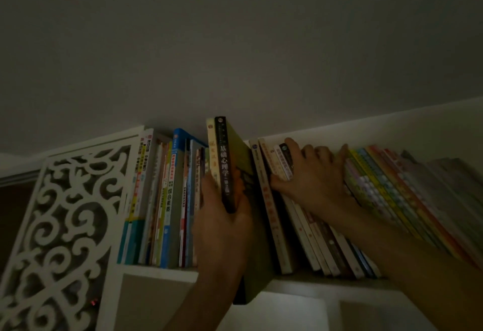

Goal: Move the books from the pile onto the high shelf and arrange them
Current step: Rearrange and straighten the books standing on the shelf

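Basically a slot-in: left hand [222, 226] grips two books by their lower spines, a black-spined book [224, 163] and a thin cream book [212, 147] touching its left side. Both stick out past the shelf edge [156, 272], so likely not seated yet. Right hand [311, 174] is spread flat, fingers straight, pressing the leaning books [287, 226] just right of the gap, probably to hold them back and keep the slot clear. Striped books [386, 192] beyond that hand slant the same way. Upright row [162, 200] stands left of the left hand. Pile not in view.
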Action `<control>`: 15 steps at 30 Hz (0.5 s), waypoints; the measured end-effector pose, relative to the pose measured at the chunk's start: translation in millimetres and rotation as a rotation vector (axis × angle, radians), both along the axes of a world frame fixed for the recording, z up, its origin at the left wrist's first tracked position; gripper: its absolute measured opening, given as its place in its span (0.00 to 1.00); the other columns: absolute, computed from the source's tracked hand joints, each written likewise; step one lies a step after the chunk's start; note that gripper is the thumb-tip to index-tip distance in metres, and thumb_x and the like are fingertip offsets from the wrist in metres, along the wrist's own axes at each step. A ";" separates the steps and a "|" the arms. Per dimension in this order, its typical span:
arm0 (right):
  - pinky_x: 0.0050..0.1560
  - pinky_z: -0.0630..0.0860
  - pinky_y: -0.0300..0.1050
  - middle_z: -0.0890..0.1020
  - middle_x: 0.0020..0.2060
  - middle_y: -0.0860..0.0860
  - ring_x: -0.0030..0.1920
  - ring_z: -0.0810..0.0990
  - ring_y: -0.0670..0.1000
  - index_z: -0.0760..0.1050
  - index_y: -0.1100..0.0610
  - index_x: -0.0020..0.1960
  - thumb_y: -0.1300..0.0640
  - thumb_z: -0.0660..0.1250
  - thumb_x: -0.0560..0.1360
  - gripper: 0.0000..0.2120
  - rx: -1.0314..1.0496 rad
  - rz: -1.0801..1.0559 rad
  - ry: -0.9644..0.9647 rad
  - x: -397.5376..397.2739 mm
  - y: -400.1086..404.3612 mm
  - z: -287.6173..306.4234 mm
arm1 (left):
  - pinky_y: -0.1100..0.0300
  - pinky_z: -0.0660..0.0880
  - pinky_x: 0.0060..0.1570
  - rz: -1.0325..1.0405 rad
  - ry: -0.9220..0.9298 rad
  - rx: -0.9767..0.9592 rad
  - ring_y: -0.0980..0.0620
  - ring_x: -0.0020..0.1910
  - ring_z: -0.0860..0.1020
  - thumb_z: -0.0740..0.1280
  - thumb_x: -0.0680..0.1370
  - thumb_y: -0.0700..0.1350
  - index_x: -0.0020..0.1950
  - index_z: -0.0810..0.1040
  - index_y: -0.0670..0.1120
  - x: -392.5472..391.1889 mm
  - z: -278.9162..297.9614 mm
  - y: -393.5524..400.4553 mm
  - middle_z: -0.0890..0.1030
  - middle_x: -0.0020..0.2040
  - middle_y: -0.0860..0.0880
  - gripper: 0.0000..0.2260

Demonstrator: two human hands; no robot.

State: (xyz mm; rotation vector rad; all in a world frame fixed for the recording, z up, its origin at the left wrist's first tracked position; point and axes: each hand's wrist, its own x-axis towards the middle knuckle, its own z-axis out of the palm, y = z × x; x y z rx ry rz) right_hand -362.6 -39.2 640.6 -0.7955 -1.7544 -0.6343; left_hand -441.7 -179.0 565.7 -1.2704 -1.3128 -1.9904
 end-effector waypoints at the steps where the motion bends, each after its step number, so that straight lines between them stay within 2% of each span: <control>1: 0.68 0.42 0.70 0.71 0.65 0.55 0.66 0.65 0.60 0.50 0.48 0.75 0.30 0.56 0.68 0.41 -0.009 0.004 0.005 1.2 -0.8 0.7 | 0.75 0.69 0.30 0.005 0.015 0.015 0.78 0.38 0.72 0.63 0.78 0.47 0.62 0.66 0.57 1.3 -1.3 -6.6 0.74 0.43 0.63 0.14; 5: 0.68 0.43 0.71 0.71 0.64 0.59 0.65 0.66 0.62 0.52 0.51 0.74 0.32 0.59 0.68 0.41 -0.002 -0.007 0.046 9.1 0.2 2.6 | 0.69 0.68 0.38 -0.009 0.051 0.076 0.70 0.43 0.75 0.65 0.77 0.46 0.62 0.68 0.56 5.3 -3.1 -35.4 0.77 0.47 0.61 0.14; 8: 0.68 0.43 0.71 0.72 0.63 0.60 0.65 0.66 0.62 0.54 0.53 0.74 0.31 0.59 0.68 0.42 0.022 0.001 0.073 16.8 4.7 4.8 | 0.72 0.69 0.35 -0.027 0.064 0.095 0.64 0.44 0.77 0.65 0.77 0.45 0.59 0.70 0.54 12.7 -3.4 -45.6 0.78 0.47 0.58 0.12; 10: 0.68 0.43 0.71 0.72 0.63 0.60 0.65 0.66 0.62 0.55 0.53 0.74 0.29 0.59 0.68 0.43 0.027 0.001 0.073 18.6 8.2 5.0 | 0.70 0.71 0.37 -0.028 0.084 0.121 0.62 0.43 0.78 0.66 0.77 0.44 0.56 0.71 0.54 19.8 -1.4 -48.7 0.79 0.46 0.56 0.10; 12: 0.68 0.43 0.71 0.72 0.62 0.60 0.64 0.67 0.62 0.55 0.53 0.74 0.28 0.58 0.67 0.44 0.047 -0.001 0.080 18.2 10.3 4.8 | 0.64 0.73 0.43 -0.054 0.104 0.157 0.58 0.45 0.79 0.66 0.76 0.43 0.54 0.72 0.55 27.3 4.0 -50.2 0.80 0.47 0.54 0.10; 15: 0.68 0.42 0.70 0.72 0.63 0.59 0.64 0.66 0.62 0.55 0.54 0.74 0.25 0.51 0.66 0.46 0.038 0.011 0.083 18.6 10.7 4.5 | 0.65 0.74 0.43 -0.067 0.119 0.182 0.58 0.46 0.79 0.66 0.77 0.41 0.58 0.72 0.51 32.7 14.8 -44.4 0.80 0.48 0.54 0.12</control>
